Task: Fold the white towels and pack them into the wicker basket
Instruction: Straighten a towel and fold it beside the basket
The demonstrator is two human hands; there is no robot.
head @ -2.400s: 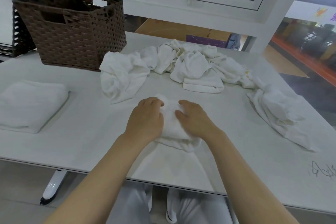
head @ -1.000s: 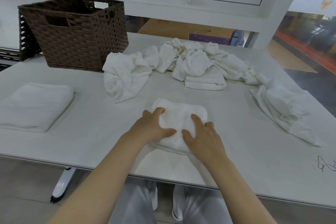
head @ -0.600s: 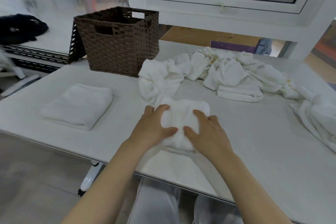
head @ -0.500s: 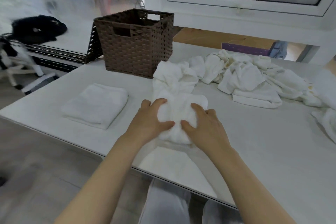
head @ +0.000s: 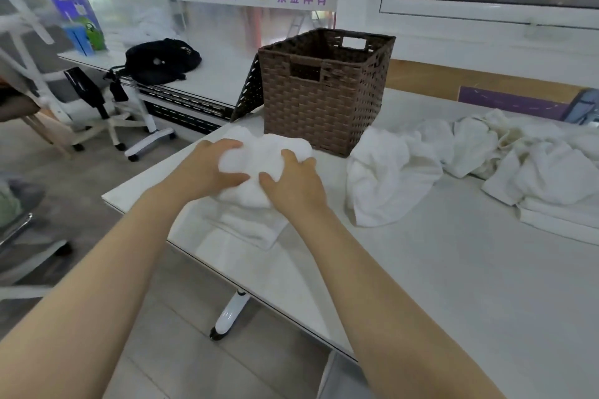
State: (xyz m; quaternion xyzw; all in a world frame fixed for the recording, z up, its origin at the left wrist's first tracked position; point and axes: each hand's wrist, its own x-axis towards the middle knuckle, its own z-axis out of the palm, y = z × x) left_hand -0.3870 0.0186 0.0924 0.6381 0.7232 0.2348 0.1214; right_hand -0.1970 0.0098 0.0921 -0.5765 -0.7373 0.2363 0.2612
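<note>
We carry folded towel (head: pixel 259 168) above second folded towel (head: pixel 249 223) at near-left table (head: pixel 453 269) corner. Left hand (head: pixel 207 168), right hand (head: pixel 291 181) clasp its sides, fingers curled into soft terry. Next, we judge: lift over rim of stiff brown woven basket (head: pixel 324 91) just beyond. Crumpled towels (head: pixel 470 152) far right.

Folded towel (head: pixel 259 168), formerly at tabletop centre, now carried by both hands (head: pixel 207 168) (head: pixel 293 181) to above the earlier folded towel (head: pixel 246 223), left of frame centre.
</note>
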